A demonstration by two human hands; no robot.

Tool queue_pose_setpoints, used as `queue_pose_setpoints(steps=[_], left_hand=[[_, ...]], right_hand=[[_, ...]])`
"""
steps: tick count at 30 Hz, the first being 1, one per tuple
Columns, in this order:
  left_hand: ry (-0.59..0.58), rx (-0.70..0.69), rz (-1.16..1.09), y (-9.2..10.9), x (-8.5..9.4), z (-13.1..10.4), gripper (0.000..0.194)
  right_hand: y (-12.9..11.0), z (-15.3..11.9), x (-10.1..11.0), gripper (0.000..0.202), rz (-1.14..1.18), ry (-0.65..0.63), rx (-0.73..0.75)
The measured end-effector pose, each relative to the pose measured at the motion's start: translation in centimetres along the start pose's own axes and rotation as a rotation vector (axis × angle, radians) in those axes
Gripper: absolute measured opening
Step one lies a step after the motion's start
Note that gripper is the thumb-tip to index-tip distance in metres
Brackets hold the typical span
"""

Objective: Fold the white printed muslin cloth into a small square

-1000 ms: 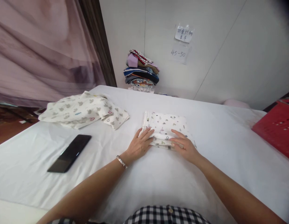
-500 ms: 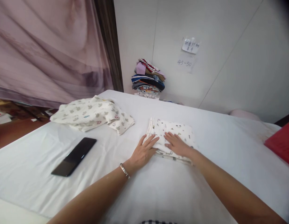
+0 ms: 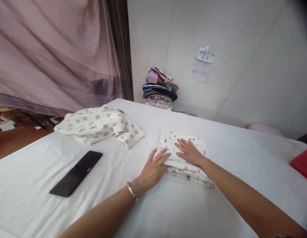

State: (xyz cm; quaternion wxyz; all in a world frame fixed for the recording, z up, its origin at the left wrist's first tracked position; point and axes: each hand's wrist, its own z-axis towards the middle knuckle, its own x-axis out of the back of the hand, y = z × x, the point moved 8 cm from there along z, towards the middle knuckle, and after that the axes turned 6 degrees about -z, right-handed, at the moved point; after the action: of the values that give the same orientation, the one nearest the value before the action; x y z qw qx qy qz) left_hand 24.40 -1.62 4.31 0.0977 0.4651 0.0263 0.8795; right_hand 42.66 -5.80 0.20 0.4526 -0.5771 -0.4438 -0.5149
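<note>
A folded white cloth [image 3: 178, 162] with small printed figures lies on the white-covered table [image 3: 138, 211]. My left hand [image 3: 154, 168] rests on its left edge, fingers spread, a silver bracelet at the wrist. Flat on the top of the cloth lies my right hand [image 3: 190, 152], its fingers apart. Several layers show along the near edge of the fold. To the left sits a crumpled white cloth [image 3: 98, 122] with a grey-green print, touched by neither hand.
A black phone [image 3: 76, 173] lies on the left of the table. Behind the far edge stands a stack of folded fabrics [image 3: 160, 89] by the wall. A red object [image 3: 303, 163] is at the right edge. A pink curtain [image 3: 54, 56] hangs at the left.
The view has shifted slightly, so most things sit lower in it. Both hands stay on the folded cloth, and its near layers show more at the lower right.
</note>
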Motion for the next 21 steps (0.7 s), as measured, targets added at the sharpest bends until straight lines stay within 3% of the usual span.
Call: queue_pose_setpoints(steps=[6, 11, 17, 21], left_hand=[[-0.001, -0.001, -0.008, 0.0, 0.0, -0.1, 0.022], [-0.008, 0.000, -0.012, -0.2, -0.2, 0.0, 0.023], [-0.013, 0.000, -0.024, -0.5, -0.3, -0.2, 0.021], [-0.020, -0.004, -0.052, -0.6, -0.5, -0.3, 0.021]], right_hand=[[0.2, 0.0, 0.0, 0.062, 0.049, 0.020, -0.019], [3.7, 2.1, 2.2, 0.058, 0.090, 0.139, -0.241], [5.9, 5.0, 2.7, 0.077, 0.095, 0.071, -0.307], [6.2, 5.6, 2.2, 0.049, 0.135, 0.025, -0.304]])
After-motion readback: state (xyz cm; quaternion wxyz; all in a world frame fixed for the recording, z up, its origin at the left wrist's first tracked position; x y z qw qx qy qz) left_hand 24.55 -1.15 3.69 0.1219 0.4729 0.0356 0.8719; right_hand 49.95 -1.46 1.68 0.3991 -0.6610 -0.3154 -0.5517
